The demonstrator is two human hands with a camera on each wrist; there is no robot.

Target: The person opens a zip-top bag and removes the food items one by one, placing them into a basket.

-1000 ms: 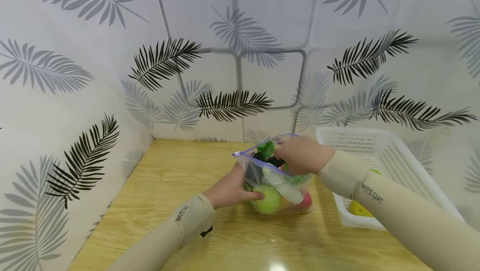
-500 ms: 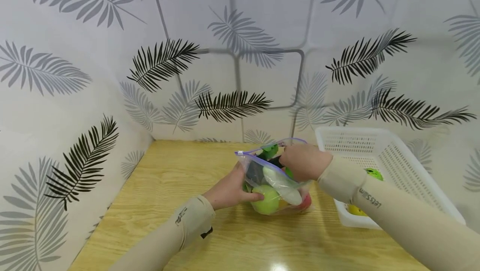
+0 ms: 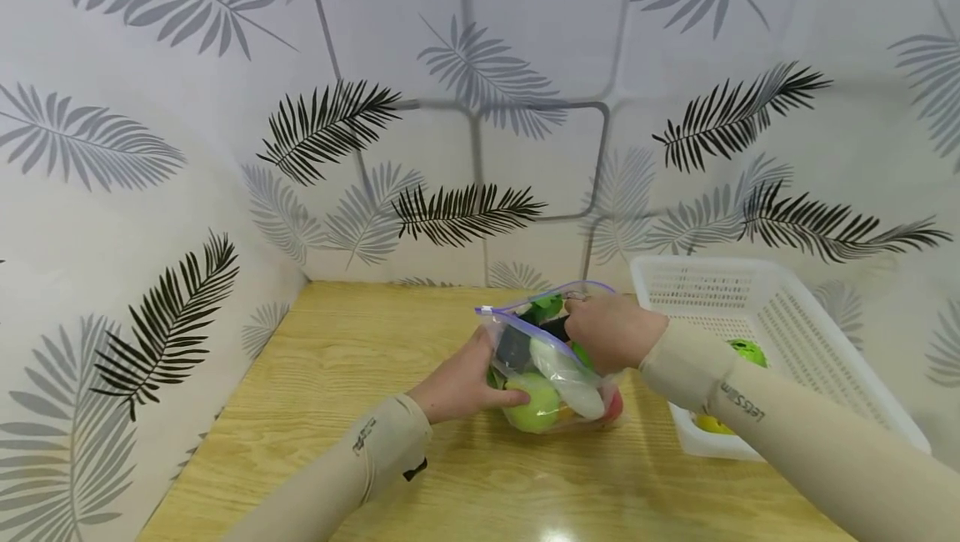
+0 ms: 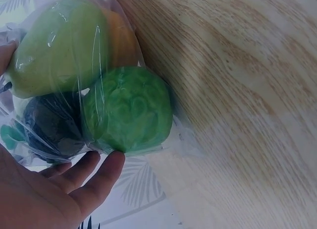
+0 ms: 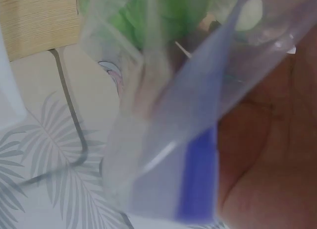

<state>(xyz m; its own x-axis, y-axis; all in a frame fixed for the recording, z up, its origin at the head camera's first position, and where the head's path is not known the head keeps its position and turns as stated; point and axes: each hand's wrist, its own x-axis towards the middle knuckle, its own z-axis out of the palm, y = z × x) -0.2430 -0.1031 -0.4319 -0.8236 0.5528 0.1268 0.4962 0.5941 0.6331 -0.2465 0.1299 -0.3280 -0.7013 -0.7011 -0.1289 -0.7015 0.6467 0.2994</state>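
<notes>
I log: clear plastic bag (image 4: pixel 182 139), gripped by bare left hand (image 4: pixel 57 192); inside, pale-green pear-shaped fruit (image 4: pixel 62 48), bumpy round green item (image 4: pixel 128 110).

Right sleeve (image 3: pixel 795 438): "LetsSlim" in dark print, legible.
Left sleeve (image 3: pixel 337 471): dark print toward the wrist, illegible.

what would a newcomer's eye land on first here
Probably the clear purple-edged zip bag bulging with produce near the head view's centre on the wooden table, with the left hand around its left side and the right hand at its open mouth. Next might come the white perforated basket on the right, then the black leaf prints on the pale backdrop behind.
</notes>
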